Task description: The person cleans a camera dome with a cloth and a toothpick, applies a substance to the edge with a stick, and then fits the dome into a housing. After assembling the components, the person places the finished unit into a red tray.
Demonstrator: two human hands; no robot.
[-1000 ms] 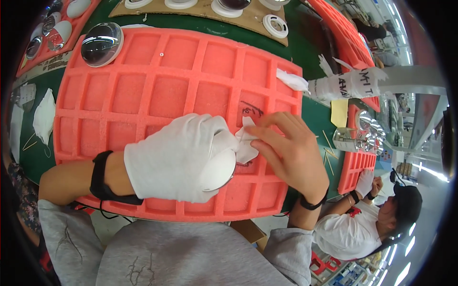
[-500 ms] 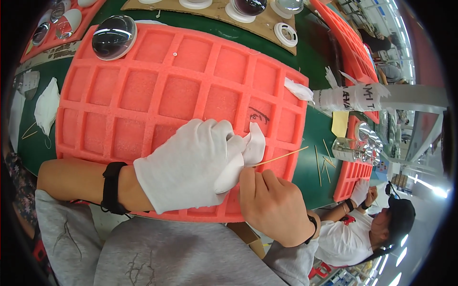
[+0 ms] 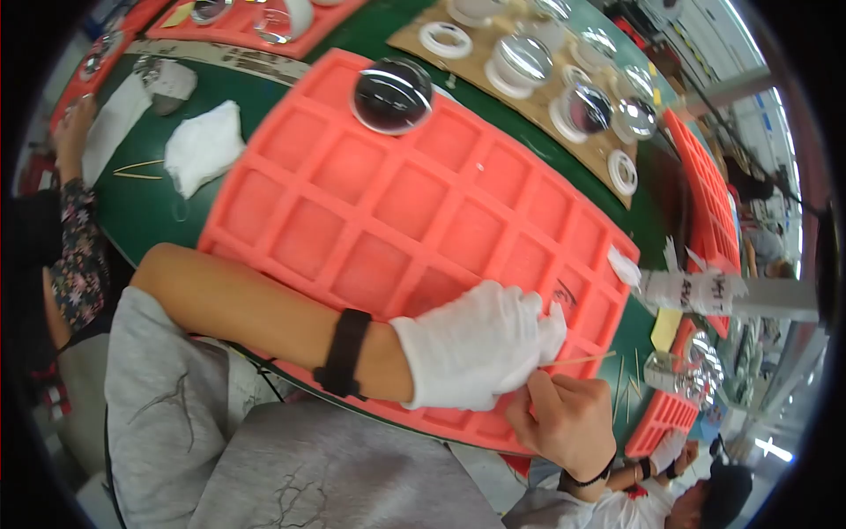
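Observation:
My left hand (image 3: pixel 467 348), in a white glove, is closed over the lower right part of a pink foam tray (image 3: pixel 401 189). From its fingers pokes a small white wipe (image 3: pixel 553 328), mostly hidden by the glove. My bare right hand (image 3: pixel 566 419) is closed in a pinch close by, at the tray's near right edge. A thin wooden stick (image 3: pixel 582 359) runs out to the right from between the two hands; its inner end is hidden. A dark glass dome (image 3: pixel 393 95) rests at the tray's far left corner.
Clear glass domes (image 3: pixel 520 63) and white rings (image 3: pixel 622 172) stand on cardboard behind the tray. A folded white cloth (image 3: pixel 204 148) lies left. More sticks (image 3: pixel 628 388) and glassware (image 3: pixel 667 372) are at right. Co-workers' arms (image 3: pixel 75 145) show at left and, with a gloved hand (image 3: pixel 670 448), lower right.
The view has swung left, so the tray and both hands appear farther right and lower. My hands stay together around the wipe and stick; less of the wipe shows now.

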